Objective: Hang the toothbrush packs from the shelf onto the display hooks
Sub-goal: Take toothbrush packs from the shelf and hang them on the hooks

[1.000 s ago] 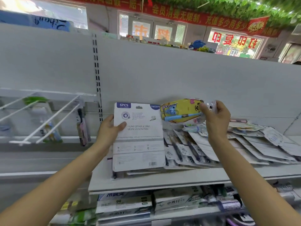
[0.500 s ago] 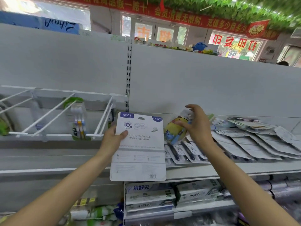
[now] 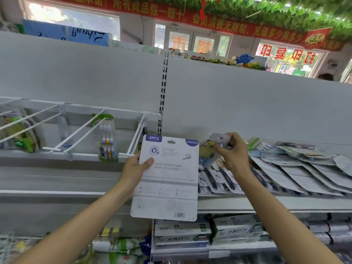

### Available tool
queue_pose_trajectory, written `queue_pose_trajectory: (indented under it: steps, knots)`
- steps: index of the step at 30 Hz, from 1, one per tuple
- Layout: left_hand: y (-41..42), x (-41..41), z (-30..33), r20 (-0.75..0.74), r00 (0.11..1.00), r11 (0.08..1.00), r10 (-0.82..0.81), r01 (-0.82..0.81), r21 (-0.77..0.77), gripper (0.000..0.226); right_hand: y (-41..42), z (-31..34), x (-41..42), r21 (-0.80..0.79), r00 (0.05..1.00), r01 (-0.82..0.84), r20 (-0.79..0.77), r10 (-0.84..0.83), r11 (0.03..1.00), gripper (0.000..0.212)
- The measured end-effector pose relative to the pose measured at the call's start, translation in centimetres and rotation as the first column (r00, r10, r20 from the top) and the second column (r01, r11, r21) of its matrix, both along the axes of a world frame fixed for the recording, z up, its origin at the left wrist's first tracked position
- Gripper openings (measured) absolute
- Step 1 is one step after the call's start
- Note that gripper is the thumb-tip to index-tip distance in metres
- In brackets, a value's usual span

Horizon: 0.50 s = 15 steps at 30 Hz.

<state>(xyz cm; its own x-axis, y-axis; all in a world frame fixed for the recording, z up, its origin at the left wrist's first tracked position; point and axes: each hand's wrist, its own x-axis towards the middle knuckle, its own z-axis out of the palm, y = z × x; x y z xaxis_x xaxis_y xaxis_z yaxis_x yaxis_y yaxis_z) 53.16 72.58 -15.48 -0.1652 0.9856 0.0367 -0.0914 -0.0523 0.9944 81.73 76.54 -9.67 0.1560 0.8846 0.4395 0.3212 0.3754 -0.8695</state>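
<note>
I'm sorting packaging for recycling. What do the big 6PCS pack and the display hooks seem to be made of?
6PCS pack: its back looks like matte printed cardboard, flat and stiff, with a barcode; the front is hidden. Left hand grips its edge.
Display hooks: thin straight rods, probably white-coated metal wire; plastic cannot be ruled out.

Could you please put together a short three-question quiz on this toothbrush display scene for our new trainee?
1. True or false: the left hand holds the white 6PCS pack by its left edge.
2. What does the right hand grip: A) the yellow cartoon pack, B) a toothpaste box, C) a bare hook?
3. Fill in: a three-brush pack already hangs on a white display ____.

Key: 1 true; 2 A; 3 hook.
</note>
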Motion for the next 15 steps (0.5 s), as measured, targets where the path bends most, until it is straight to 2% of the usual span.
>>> queue_pose_trajectory:
  steps: [2,4,7,11,12,15]
  knots:
    - [-1.3,-0.1,-0.1,0.027,1.0,1.0,-0.008,0.008,-0.003,0.014,-0.6,0.9,-0.5,0.036,0.989,-0.059,-0.131,0.064,0.998,0.023]
    - [-2.7,-0.7,-0.3,0.035,0.999,1.0,-0.025,0.024,0.01,0.016,-1.1,1.2,-1.1,0.04,0.973,-0.119,-0.195,0.125,0.992,0.02]
    - [-5.0,-1.6,-1.0,0.052,0.995,0.997,-0.08,0.079,0.028,0.022,-1.9,0.8,-2.6,0.03,0.953,-0.21,-0.215,0.211,0.977,0.02]
    - [-7.6,-3.0,-2.8,0.019,0.991,0.99,-0.131,0.129,0.055,0.029,-3.4,-1.2,-5.1,-0.028,0.937,-0.322,-0.152,0.315,0.946,0.018]
    - [-8.0,-3.5,-3.2,0.022,0.992,0.99,-0.128,0.127,0.063,0.034,-3.7,-1.8,-5.7,-0.053,0.935,-0.341,-0.12,0.333,0.939,0.02]
    - [-9.1,-5.5,-4.1,0.038,0.993,0.992,-0.111,0.108,0.069,0.075,-4.5,-3.5,-7.5,-0.113,0.925,-0.379,-0.044,0.376,0.918,0.022]
